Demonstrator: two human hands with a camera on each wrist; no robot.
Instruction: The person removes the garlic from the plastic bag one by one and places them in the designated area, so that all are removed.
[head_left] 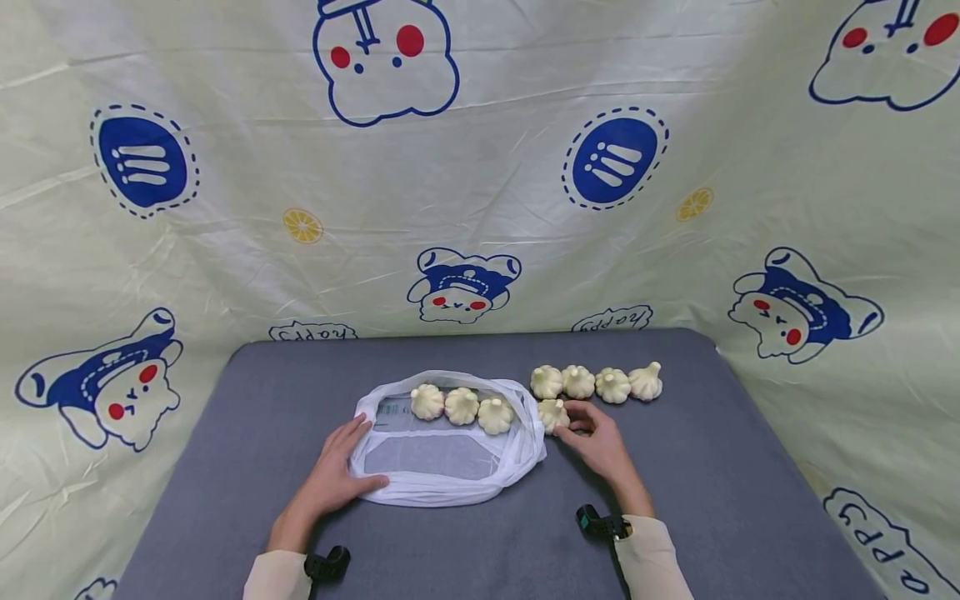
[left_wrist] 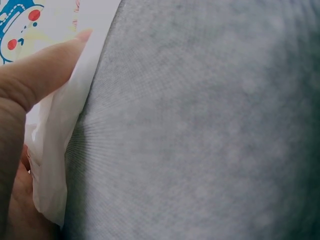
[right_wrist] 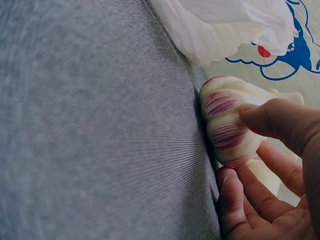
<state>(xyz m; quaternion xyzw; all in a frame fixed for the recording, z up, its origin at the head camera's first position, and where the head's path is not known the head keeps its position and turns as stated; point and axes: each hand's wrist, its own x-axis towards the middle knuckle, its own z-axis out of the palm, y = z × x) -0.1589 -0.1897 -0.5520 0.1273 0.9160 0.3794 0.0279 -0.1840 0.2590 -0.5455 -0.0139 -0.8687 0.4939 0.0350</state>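
Note:
In the head view, a white plastic bag (head_left: 465,492) lies with its mouth spread wide, and three garlic bulbs (head_left: 461,406) sit in a row inside its far side. My left hand (head_left: 335,473) rests on the bag's left end, thumb and fingers spread along the rim. The left wrist view shows the thumb laid straight over the bag plastic (left_wrist: 52,150). With thumb and fingers, my right hand (head_left: 600,442) grips a purple-streaked garlic bulb (right_wrist: 227,120) low at the table surface, just right of the bag.
Several more garlic bulbs (head_left: 612,386) stand in a row behind the right hand. The grey cloth-covered table (head_left: 697,467) reaches back to a pale printed curtain (head_left: 517,192). Camera straps circle both wrists.

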